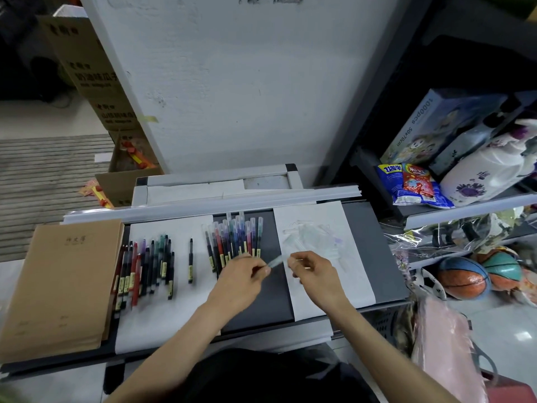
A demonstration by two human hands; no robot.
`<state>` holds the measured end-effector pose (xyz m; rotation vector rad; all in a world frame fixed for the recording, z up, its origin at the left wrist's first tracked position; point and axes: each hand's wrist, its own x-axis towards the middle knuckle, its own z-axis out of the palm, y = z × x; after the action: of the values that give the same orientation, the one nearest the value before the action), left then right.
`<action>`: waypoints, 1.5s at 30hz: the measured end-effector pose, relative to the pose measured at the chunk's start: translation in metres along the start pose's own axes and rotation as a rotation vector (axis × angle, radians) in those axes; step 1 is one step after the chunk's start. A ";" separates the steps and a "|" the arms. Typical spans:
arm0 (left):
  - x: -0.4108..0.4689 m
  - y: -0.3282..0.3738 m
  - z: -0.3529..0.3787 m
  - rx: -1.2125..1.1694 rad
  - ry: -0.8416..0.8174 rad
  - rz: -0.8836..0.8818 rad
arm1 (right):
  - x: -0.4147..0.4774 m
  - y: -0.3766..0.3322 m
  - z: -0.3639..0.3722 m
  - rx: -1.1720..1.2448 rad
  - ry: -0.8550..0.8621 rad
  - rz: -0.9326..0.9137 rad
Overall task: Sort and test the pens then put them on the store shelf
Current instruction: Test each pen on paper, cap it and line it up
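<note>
Uncapped pens (145, 269) lie in a row just right of a brown notebook (58, 283); one lone pen (190, 260), then capped pens (235, 239) fanned farther right.

A single head-worn camera looks forward and steeply down from above the person's lap, close over a dark shelf board (273, 298) that fills the middle of the picture. The wide lens bends straight edges near the borders. A white panel (238, 82) rises at 12 o'clock, cardboard boxes (93, 80) at 10 o'clock, stocked shelves (465, 205) at 3 o'clock. Both forearms enter from 6 o'clock. No second view exists to share ground with.
</note>
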<state>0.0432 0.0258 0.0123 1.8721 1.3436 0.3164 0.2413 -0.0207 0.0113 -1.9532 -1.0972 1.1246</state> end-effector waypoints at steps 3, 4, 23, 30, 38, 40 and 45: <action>0.023 -0.009 -0.002 -0.047 0.064 -0.140 | 0.009 0.023 -0.018 -0.455 0.080 -0.052; 0.031 -0.012 -0.001 -0.091 0.070 -0.180 | 0.010 0.031 -0.025 -0.577 0.110 -0.070; 0.111 0.026 0.011 0.360 -0.020 -0.188 | 0.035 0.072 -0.056 -0.764 0.233 -0.031; 0.108 0.021 0.007 0.340 0.025 -0.146 | 0.034 0.068 -0.048 -0.602 0.245 -0.097; 0.046 -0.036 -0.037 0.186 0.369 -0.245 | 0.000 0.028 -0.020 0.114 0.089 0.081; 0.031 -0.065 -0.047 0.209 0.372 -0.312 | -0.010 0.017 -0.012 0.361 0.004 0.158; 0.008 -0.106 -0.057 0.321 0.328 -0.417 | -0.023 -0.006 0.001 0.685 -0.115 0.282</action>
<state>-0.0600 0.0716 -0.0284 1.7809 2.0680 0.2037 0.2311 -0.0376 0.0244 -1.5229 -0.3949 1.5297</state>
